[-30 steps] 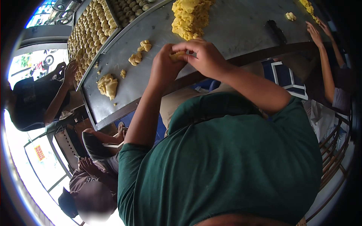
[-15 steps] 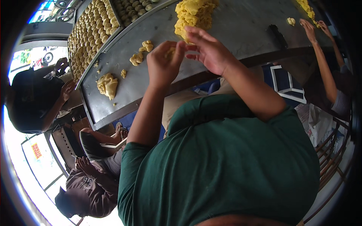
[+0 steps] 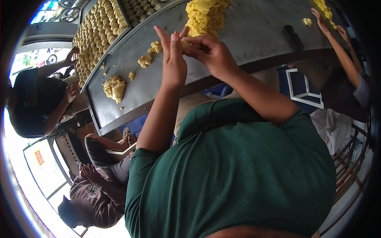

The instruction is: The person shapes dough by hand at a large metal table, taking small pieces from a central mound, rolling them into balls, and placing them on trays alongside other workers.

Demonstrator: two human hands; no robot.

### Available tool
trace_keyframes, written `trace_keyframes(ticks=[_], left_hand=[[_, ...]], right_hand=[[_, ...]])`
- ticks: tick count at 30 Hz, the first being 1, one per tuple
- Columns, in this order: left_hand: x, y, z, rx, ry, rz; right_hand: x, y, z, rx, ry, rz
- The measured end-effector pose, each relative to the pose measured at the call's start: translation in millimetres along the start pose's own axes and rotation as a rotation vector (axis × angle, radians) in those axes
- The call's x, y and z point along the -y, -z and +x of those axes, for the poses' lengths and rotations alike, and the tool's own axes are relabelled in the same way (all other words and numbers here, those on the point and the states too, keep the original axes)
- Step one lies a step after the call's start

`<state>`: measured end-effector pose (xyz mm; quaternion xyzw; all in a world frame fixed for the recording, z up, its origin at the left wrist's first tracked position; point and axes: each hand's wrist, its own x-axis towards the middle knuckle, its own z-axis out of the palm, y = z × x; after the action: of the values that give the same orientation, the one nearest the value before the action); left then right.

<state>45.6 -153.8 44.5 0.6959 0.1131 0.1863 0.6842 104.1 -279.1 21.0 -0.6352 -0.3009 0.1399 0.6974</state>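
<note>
Pinching small dough piece (image 3: 185, 44) with right hand (image 3: 215, 55); fingers narrow, dough at that hand's 10 o'clock. Left hand (image 3: 174, 65) close by, fingers extended, dough at its 1 o'clock. Long axis unclear. Yellow mass (image 3: 207, 18) on desk (image 3: 256, 33), 1 o'clock from both.

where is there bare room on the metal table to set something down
The metal table shows bare patches between the yellow heap and black object, and between the smooth dough lump and left hand. Upper left is crowded with pale balls.
</note>
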Motion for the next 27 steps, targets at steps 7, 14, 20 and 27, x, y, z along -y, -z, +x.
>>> trace_keyframes(ticks=[7, 14, 20, 27], left_hand=[[0, 2, -3, 0.02, 0.214, -0.31], [46, 35, -7, 0.071, -0.17, 0.151], [53, 88, -17, 0.299, -0.251, 1.373], [73, 84, -10, -0.16, -0.433, 1.401]], right_hand=[[-23, -8, -8, -0.038, -0.304, 0.437], [-49, 31, 6, -0.053, 0.119, -0.283], [-79, 81, 17, -0.154, 0.017, -0.736], [-75, 76, 17, -0.159, 0.149, -0.692]])
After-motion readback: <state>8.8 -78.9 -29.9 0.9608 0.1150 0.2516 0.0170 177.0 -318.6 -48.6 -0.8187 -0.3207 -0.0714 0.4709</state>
